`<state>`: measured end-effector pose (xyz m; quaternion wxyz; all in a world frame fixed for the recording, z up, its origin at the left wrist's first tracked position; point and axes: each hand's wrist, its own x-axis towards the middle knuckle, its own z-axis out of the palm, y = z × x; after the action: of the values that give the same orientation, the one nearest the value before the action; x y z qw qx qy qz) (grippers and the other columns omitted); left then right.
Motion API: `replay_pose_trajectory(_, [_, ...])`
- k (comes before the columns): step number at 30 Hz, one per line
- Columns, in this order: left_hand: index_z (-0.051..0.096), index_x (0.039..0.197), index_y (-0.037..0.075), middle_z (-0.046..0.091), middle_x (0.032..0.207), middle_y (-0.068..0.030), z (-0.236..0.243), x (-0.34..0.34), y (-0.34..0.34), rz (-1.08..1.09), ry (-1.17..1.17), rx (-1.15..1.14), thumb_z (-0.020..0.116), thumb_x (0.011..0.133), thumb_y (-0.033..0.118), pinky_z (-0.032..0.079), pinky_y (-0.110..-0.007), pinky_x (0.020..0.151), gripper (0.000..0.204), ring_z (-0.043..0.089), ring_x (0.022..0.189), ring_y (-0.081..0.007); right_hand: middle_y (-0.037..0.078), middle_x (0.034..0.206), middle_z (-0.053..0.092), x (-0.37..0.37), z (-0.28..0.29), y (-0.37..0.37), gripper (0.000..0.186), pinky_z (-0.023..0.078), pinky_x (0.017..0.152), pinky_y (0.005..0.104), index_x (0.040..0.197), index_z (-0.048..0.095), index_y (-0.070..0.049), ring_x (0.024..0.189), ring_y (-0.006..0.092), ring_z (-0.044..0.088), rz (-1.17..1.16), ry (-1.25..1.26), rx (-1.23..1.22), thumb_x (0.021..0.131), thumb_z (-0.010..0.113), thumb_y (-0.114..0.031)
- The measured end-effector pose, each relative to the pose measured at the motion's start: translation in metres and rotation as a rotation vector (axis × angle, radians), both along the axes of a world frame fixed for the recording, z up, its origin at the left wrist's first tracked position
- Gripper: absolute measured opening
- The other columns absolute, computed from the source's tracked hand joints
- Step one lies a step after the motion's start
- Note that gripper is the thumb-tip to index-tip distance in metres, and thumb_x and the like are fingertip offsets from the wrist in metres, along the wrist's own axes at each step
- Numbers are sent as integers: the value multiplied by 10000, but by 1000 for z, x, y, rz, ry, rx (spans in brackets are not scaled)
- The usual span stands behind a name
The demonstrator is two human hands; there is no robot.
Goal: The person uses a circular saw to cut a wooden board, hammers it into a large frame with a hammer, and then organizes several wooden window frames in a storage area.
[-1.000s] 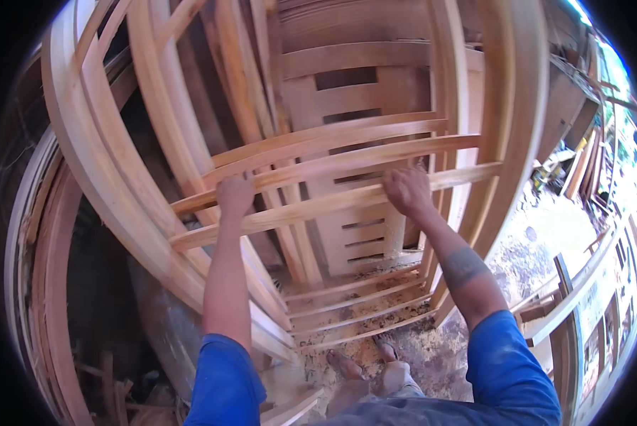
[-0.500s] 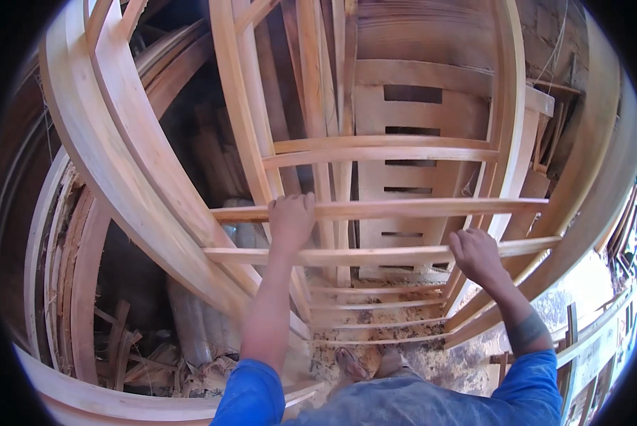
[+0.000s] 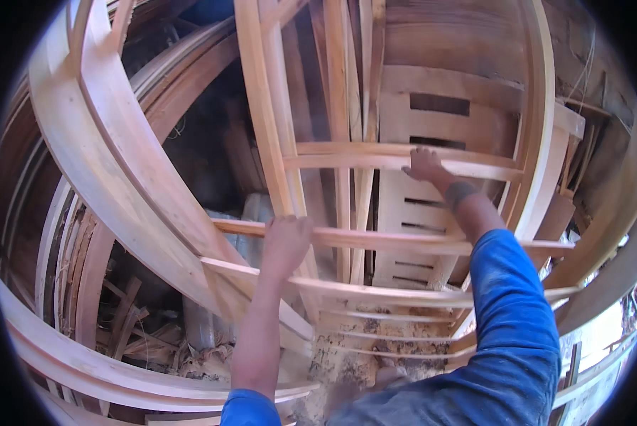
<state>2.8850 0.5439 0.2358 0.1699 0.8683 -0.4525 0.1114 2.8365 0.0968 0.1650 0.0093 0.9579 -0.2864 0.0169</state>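
Note:
A pale wooden frame [image 3: 262, 106] of long rails and cross slats stands upright in front of me, with more frames stacked behind it. My left hand [image 3: 286, 241] grips a lower cross slat [image 3: 396, 241] near the frame's left upright. Higher up, my right hand [image 3: 423, 165] rests on an upper cross slat [image 3: 347, 150], fingers spread over the wood. Both arms wear blue sleeves.
Curved wooden rails [image 3: 105, 163] arc down the left side. Slatted panels [image 3: 439, 128] lean behind the frame. Sawdust and wood scraps [image 3: 347, 348] cover the ground below. More timber stands at the right [image 3: 602, 184].
My right hand has moved up from a lower slat to the upper cross slat. The frame now sits lower and closer in view, with my left hand still on its slat.

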Motion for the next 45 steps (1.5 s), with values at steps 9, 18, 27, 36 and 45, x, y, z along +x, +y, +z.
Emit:
replay_pose_trajectory(9, [705,905,47,677,940,-173,4,-8,8,18,22,31,425,1012,293,394,-484,1012,388,586,1025,-366,262,1322,612,37,-25,-35,882,422,1084,542,1410,495,33,1253,412,581,-14,63,74,948,456,-717])
replay_pose_trajectory(18, [665,881,67,660,861,-138,1,3,-8,-13,-15,-106,487,986,267,415,-477,963,288,609,952,-351,267,998,712,-10,-9,-14,665,535,806,571,1004,718,17,883,457,691,208,-71,-28,1025,408,-571])
replay_pose_trajectory(27, [686,1173,85,694,893,-129,-3,22,-25,56,0,-74,538,957,208,437,-445,948,289,626,913,-314,237,796,688,-70,50,76,622,529,769,569,1106,708,-77,812,462,669,228,135,120,1081,268,-516])
replay_pose_trajectory(36, [688,1243,84,705,913,-156,-10,21,-24,46,-37,-116,500,976,213,435,-459,980,351,628,960,-314,252,923,717,-113,84,125,706,497,911,546,1069,741,-61,926,473,664,210,36,371,1052,272,-588])
replay_pose_trajectory(45, [686,1220,7,604,1261,-237,24,19,-69,25,33,25,540,963,297,423,-456,1100,414,588,1172,-392,294,849,696,-130,86,139,816,505,914,526,937,765,-3,905,470,667,188,39,380,1029,263,-640])
